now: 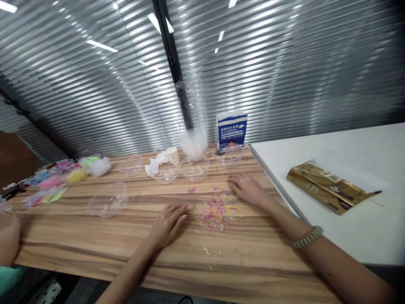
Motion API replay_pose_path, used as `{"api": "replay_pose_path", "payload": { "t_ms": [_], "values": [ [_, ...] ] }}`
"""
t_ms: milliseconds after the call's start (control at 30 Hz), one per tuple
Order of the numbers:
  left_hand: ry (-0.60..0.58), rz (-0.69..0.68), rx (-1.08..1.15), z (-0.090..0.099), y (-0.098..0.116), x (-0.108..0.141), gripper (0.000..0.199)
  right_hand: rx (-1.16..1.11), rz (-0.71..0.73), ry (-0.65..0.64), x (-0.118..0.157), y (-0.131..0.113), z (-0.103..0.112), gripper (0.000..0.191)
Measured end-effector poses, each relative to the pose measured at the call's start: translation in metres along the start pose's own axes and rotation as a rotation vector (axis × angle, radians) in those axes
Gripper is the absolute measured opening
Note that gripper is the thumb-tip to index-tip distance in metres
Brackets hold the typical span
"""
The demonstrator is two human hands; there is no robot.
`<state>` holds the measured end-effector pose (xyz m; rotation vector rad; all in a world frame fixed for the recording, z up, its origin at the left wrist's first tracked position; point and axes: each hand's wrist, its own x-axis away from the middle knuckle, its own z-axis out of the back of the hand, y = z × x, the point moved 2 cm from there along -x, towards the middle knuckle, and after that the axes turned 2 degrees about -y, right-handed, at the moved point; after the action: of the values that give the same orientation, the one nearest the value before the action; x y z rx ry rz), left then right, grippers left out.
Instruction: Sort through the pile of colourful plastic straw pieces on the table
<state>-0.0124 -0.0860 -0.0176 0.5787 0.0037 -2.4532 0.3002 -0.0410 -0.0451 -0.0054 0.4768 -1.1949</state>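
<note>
A loose heap of tiny coloured tube beads (218,210), mostly pink and yellow, is spread on the wooden table (126,245). My left hand (169,223) lies on the tabletop just left of the heap, its fingers stretched out and nothing in them. On the heap's upper right edge rests my right hand (247,188), palm down, with extended fingers beside the beads. A small pink cluster (191,190) sits apart, above the fingertips of my left hand. A few stray yellowish pieces (206,251) are scattered nearer to me.
Clear plastic bowls (194,169) stand along the back, near a paper cup (172,155), crumpled tissue (153,167), stacked clear cups (193,141) and a blue bag (232,131). Bagged coloured bits (52,182) lie left. A gold packet (329,185) is on the white table. Another person's hand (9,236) shows at left.
</note>
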Motion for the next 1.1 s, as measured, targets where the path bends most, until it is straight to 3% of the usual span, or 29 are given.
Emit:
{"api": "replay_pose_path", "payload": {
  "t_ms": [167,267,400,533,700,1100],
  "values": [
    [-0.024,0.048,-0.019,-0.0026,-0.0023,-0.0006,0.037,-0.021,-0.025,-0.021,0.0004,-0.0009,0.0020,0.026],
    [-0.042,0.007,0.000,-0.0018,-0.0012,-0.0010,0.036,-0.025,-0.021,-0.019,0.0005,-0.0013,0.0022,0.025],
    [0.022,-0.042,-0.004,0.0016,0.0015,-0.0014,0.031,-0.026,-0.016,-0.008,0.0005,-0.0012,0.0020,0.025],
    [0.056,0.013,-0.043,0.0009,0.0009,-0.0015,0.031,-0.021,-0.016,-0.004,0.0007,-0.0006,0.0016,0.025],
    [0.015,0.115,-0.061,-0.0051,-0.0028,-0.0008,0.034,-0.005,-0.007,-0.005,0.0010,-0.0001,0.0011,0.026],
    [-0.042,0.070,0.006,-0.0061,0.0010,-0.0016,0.033,0.003,0.010,0.000,0.0012,0.0002,0.0002,0.026]
  ]
}}
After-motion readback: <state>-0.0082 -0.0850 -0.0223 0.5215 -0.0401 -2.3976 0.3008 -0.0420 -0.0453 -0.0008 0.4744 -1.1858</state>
